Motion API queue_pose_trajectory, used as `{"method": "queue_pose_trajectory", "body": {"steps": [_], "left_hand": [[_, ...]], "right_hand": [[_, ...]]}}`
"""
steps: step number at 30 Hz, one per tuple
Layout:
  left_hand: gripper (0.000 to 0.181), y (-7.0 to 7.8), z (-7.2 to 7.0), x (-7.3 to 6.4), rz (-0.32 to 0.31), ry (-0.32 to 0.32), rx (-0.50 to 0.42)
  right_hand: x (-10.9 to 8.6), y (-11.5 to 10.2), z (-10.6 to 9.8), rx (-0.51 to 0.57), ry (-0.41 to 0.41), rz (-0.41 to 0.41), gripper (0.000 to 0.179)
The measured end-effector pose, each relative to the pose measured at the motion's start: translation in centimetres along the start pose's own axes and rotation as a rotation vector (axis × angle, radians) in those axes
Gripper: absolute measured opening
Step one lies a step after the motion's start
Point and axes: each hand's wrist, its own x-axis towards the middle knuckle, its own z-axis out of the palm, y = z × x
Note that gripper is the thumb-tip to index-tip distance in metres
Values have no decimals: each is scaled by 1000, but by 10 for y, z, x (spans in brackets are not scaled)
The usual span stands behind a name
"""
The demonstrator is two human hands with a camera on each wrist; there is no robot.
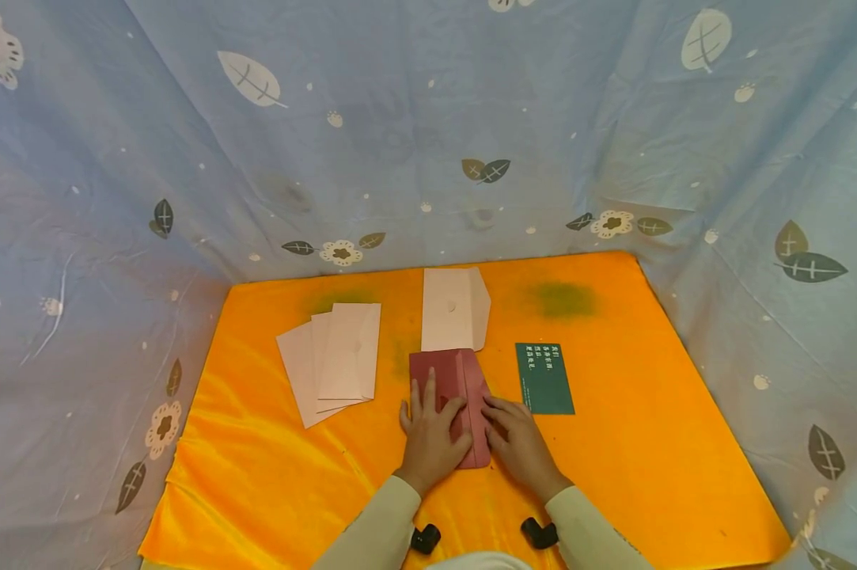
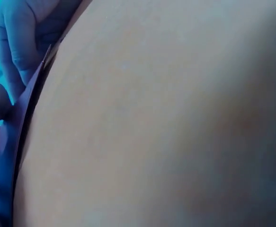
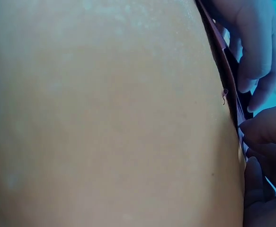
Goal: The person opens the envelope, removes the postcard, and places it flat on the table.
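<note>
A dark red envelope (image 1: 435,364) lies on the orange cloth in front of me, its flap (image 1: 478,443) folded out to the right. My left hand (image 1: 431,439) rests on the envelope's body with the fingers spread, its thumb reaching to the flap crease. At the flap's right edge, my right hand (image 1: 524,447) has bent fingers and thumb pinching the edge. In the right wrist view the right hand's fingertips (image 3: 251,127) meet the edge of the envelope. The left wrist view catches only part of the envelope (image 2: 7,165) and of both hands.
Several pale pink envelopes (image 1: 350,348) lie fanned out at left. Another pale envelope (image 1: 445,309), flap out, lies just beyond the red one. A dark green card (image 1: 545,380) with white writing is at right. Patterned blue curtains (image 1: 414,142) surround the orange-covered table (image 1: 649,443).
</note>
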Motion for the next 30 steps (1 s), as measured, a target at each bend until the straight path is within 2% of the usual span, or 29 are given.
{"method": "queue_pose_trajectory", "body": {"steps": [5,11,17,30], "left_hand": [[49,-1,0,-1,14,45,-58],[62,0,0,-2,-5,86,-116],[69,0,1,-3,-32,88,-147],[68,0,-1,-3,-39,76,-196]], "right_hand": [[1,0,0,-6,9,-10,43],[1,0,1,-5,8,-1,43],[1,1,2,-14,14,-12,42],[0,1,1,-7,-5,-21,44]]}}
